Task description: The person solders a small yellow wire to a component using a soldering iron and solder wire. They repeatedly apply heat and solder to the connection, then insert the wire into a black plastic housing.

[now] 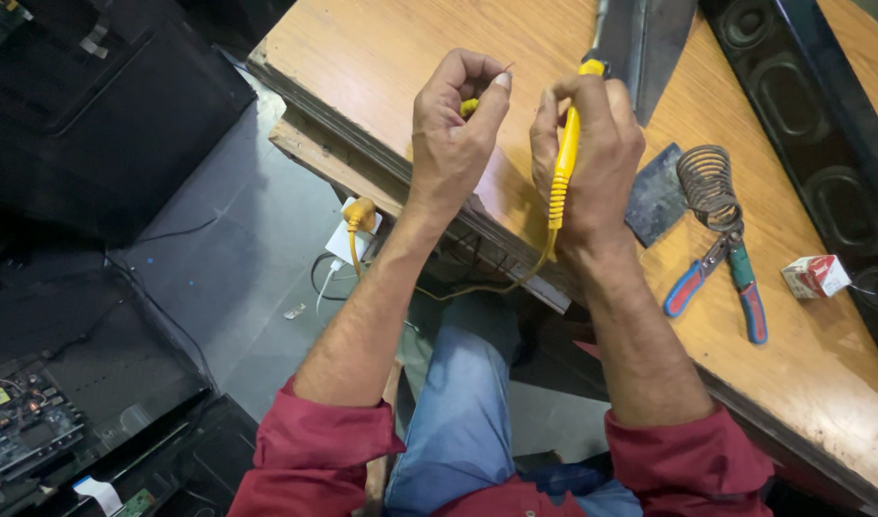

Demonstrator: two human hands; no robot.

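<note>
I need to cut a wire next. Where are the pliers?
In the head view, the pliers lie on the wooden table, right of the right hand, below the coiled spring stand.

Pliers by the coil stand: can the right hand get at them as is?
Probably not yet: the right hand is closed around the yellow soldering iron. The pliers lie uncovered on the wooden table just beside it.

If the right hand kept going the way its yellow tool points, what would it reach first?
The right hand holds a yellow soldering iron aimed up-frame across the wooden table. First in that line looks to be the grey metal piece at the top edge, though depth is unclear.
</note>
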